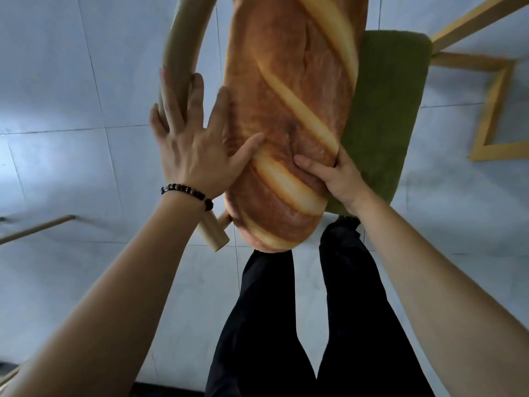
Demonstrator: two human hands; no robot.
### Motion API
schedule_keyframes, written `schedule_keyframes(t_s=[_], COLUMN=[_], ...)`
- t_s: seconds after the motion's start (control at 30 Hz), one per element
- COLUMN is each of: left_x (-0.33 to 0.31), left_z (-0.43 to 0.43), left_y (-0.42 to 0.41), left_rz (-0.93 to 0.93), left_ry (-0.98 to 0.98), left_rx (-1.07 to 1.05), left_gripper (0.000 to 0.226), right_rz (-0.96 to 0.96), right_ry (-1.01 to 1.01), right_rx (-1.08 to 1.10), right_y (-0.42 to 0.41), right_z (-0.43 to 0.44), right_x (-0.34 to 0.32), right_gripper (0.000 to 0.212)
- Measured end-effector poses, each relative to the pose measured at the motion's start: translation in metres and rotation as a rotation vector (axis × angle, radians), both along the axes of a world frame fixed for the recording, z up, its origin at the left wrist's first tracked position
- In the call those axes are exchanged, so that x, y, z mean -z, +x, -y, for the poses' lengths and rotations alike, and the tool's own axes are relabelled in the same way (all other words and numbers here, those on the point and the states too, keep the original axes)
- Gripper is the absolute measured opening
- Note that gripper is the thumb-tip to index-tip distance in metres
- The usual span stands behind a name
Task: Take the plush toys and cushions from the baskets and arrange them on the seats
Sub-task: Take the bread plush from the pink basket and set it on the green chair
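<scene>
Bread cushion (289, 110) in right hand (335, 179)

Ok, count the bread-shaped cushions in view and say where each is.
1. The bread-shaped cushion lies on the green seat, near end overhanging, left hand pressing its side, right hand gripping it. Others may lie out of view.

Single head-worn view (wide-angle), steeply down, close over the chair seat (383, 110)
</scene>
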State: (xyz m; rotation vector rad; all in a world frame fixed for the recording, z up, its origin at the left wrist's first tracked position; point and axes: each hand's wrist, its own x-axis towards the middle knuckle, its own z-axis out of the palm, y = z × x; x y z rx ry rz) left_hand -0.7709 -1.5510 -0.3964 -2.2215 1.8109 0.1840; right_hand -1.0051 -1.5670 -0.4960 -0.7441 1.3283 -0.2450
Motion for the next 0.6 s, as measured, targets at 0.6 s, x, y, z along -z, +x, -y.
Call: schedule_keyframes(t_s=[0.6], left_x=[0.006], left_z=[0.140], left_y=[-0.072], left_rz=[-0.113], left_ry=[-0.061], left_rx=[0.547], left_gripper=[0.070], right_rz=[-0.395], right_ry=[-0.267], right_rx=[0.016], right_y=[0.043], right_z=[-0.016], right_x=[-0.034], right_gripper=[0.140])
